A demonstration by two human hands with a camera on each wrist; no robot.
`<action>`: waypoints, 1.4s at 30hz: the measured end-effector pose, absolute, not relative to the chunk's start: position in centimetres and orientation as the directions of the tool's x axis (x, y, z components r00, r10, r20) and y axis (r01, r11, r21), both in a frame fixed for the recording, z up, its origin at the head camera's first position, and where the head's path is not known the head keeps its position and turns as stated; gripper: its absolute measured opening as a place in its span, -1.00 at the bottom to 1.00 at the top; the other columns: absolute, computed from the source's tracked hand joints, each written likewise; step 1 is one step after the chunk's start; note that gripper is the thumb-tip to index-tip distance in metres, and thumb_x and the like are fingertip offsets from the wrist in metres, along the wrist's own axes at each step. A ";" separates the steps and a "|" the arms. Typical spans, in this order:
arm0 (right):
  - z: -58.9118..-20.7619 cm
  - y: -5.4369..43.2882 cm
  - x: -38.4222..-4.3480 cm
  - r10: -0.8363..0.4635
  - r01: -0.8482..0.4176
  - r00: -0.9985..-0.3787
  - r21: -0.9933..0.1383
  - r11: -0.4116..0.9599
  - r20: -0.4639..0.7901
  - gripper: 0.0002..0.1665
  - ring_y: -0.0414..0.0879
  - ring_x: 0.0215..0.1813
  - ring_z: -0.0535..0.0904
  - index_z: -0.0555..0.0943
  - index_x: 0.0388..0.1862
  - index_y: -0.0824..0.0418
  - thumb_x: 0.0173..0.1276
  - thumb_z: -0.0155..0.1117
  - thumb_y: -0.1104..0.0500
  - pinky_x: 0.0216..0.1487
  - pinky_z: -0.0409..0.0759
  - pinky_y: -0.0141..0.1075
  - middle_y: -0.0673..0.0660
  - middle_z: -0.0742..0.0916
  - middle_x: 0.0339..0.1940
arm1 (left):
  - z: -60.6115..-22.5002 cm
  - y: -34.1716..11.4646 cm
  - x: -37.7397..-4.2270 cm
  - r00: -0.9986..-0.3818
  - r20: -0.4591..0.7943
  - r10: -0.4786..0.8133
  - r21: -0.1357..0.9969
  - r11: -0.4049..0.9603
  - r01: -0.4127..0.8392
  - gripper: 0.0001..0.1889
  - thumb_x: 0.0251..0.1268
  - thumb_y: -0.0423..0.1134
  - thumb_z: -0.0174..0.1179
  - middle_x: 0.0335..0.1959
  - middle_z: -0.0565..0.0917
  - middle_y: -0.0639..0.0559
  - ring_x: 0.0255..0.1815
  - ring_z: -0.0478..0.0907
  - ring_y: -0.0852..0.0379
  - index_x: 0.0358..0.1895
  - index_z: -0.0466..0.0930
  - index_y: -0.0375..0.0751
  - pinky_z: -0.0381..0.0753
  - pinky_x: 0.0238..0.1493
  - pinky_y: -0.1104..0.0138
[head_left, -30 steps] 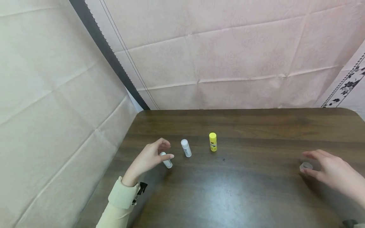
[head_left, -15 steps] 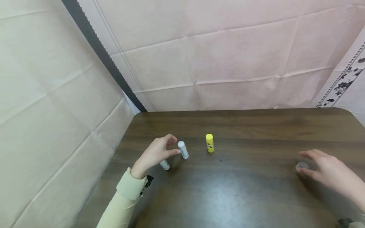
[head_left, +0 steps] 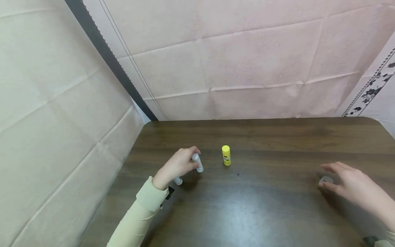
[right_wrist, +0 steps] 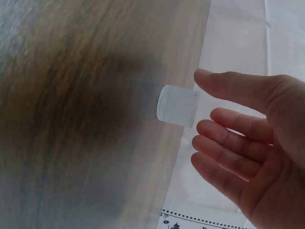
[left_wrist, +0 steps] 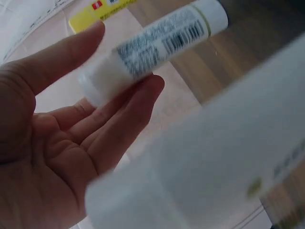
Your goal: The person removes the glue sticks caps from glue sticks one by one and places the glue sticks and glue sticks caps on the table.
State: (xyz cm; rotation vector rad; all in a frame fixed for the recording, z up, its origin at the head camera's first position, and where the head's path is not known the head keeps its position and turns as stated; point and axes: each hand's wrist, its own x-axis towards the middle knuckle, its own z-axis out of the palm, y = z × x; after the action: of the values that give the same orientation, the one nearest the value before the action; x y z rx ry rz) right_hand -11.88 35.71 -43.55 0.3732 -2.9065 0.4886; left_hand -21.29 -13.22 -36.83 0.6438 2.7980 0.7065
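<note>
My left hand (head_left: 179, 164) reaches round the upper end of a white glue stick (head_left: 200, 167) standing on the table. In the left wrist view, the fingers lie along one side of this barcoded stick (left_wrist: 167, 40), while the thumb stays apart from it. A second white glue stick (head_left: 178, 180) stands partly hidden behind that hand and looms blurred (left_wrist: 200, 167) in the wrist view's foreground. My right hand (head_left: 351, 183) hovers with parted thumb and fingers beside a small translucent cup-like piece (right_wrist: 177, 106), which stands on the table untouched.
A yellow glue stick (head_left: 226, 156) stands to the right of the white ones. The dark wooden table (head_left: 262, 206) meets pale cloth hangings (head_left: 256, 61) at the back and left (head_left: 61, 137).
My left hand has moved right, from the nearer white glue stick to the farther one, with its fingers now around that one's top. The right hand holds nearly still; the view has shifted slightly.
</note>
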 end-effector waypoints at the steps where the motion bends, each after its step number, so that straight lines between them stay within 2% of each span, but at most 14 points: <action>1: -43.6 35.7 -11.9 -0.218 -0.275 -0.953 -0.296 0.915 0.210 -0.38 0.43 -0.06 0.62 0.60 0.02 0.44 0.05 0.62 0.15 -0.16 0.53 0.26 0.44 0.69 -0.05 | -36.9 -13.0 -21.2 -0.891 -0.077 0.448 0.487 0.796 0.359 -0.63 0.27 -0.32 0.40 -0.21 0.70 -0.02 -0.28 0.59 0.12 0.10 0.56 -0.32 0.61 -0.16 0.21; 9: -43.8 35.7 -12.1 -0.224 -0.282 -0.949 -0.288 0.915 0.220 -0.40 0.40 -0.09 0.64 0.61 -0.02 0.44 0.03 0.63 0.17 -0.18 0.54 0.24 0.43 0.69 -0.08 | -37.8 -11.8 -20.5 -0.882 -0.075 0.464 0.499 0.784 0.370 -0.66 0.27 -0.38 0.37 -0.23 0.69 -0.06 -0.32 0.58 0.10 0.08 0.56 -0.33 0.60 -0.26 0.24; 18: -43.8 35.3 -12.0 -0.234 -0.318 -0.930 -0.298 0.900 0.285 -0.45 0.35 -0.14 0.67 0.63 -0.10 0.39 -0.08 0.66 0.23 -0.19 0.55 0.22 0.37 0.72 -0.16 | -39.1 -11.2 -19.7 -0.897 -0.009 0.443 0.552 0.750 0.365 -0.69 0.22 -0.31 0.44 -0.23 0.72 0.00 -0.28 0.62 0.15 -0.01 0.59 -0.24 0.63 -0.17 0.23; 26: -43.7 35.3 -12.0 -0.188 -0.248 -0.960 -0.322 0.913 0.208 -0.39 0.40 -0.09 0.64 0.61 -0.01 0.42 0.13 0.60 0.04 -0.20 0.53 0.25 0.40 0.71 -0.10 | -39.6 -11.1 -19.5 -0.894 0.005 0.447 0.593 0.719 0.363 -0.76 0.21 -0.25 0.45 -0.29 0.69 0.12 -0.30 0.59 0.19 -0.12 0.61 -0.12 0.60 -0.20 0.27; 33: -43.8 35.1 -12.0 -0.197 -0.268 -0.952 -0.326 0.907 0.234 -0.37 0.40 -0.11 0.64 0.62 -0.01 0.42 0.12 0.60 0.00 -0.20 0.53 0.25 0.39 0.70 -0.10 | -40.0 -11.0 -19.5 -0.887 -0.013 0.461 0.607 0.709 0.359 -0.79 0.21 -0.28 0.45 -0.30 0.69 0.11 -0.28 0.62 0.21 -0.16 0.62 -0.13 0.61 -0.18 0.30; 42: -43.7 35.0 -12.3 -0.190 -0.242 -0.964 -0.322 0.915 0.184 -0.35 0.43 -0.07 0.62 0.61 0.01 0.44 0.16 0.57 -0.02 -0.19 0.53 0.26 0.43 0.70 -0.08 | -40.4 -11.1 -19.6 -0.880 -0.033 0.474 0.610 0.707 0.358 -0.79 0.20 -0.29 0.46 -0.31 0.68 0.10 -0.28 0.61 0.18 -0.18 0.62 -0.14 0.60 -0.18 0.27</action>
State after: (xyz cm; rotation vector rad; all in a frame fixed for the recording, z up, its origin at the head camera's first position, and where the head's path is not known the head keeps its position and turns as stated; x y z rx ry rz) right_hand -12.32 34.99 -43.70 0.3321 -2.9273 0.5211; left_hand -19.63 -11.11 -40.38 0.6714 2.7262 0.9166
